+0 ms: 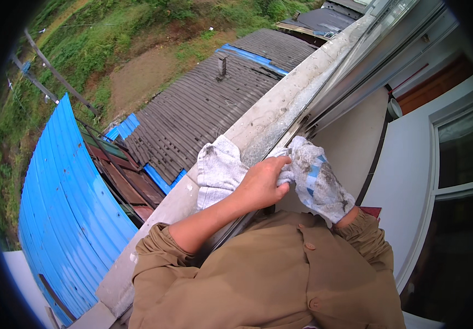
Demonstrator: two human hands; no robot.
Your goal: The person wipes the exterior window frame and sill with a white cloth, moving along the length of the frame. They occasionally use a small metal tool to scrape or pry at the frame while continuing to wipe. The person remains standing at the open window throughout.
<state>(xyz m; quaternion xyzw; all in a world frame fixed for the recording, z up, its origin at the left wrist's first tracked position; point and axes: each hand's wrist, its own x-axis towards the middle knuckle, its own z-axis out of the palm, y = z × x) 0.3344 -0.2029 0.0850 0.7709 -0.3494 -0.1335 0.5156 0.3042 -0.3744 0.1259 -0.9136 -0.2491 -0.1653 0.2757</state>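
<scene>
My left hand (265, 183) is closed on a bunched part of a whitish towel (221, 167) above the window's sliding track (288, 137). One end of the towel spreads over the outer concrete ledge to the left of that hand. On the other side, dirty grey, blue-patched cloth (318, 178) wraps my right hand down to the wrist and looks continuous with the towel. The right hand's fingers are hidden underneath, so their pose does not show. Both hands are close together, in front of my brown jacket (280, 263).
The concrete ledge (258, 118) runs diagonally beside the metal-framed sliding window (351, 82). Below lie a dark corrugated roof (192, 104) and a blue metal roof (66, 214). Indoors to the right are a white-framed door (434, 153), a bucket (394, 108) and pale floor.
</scene>
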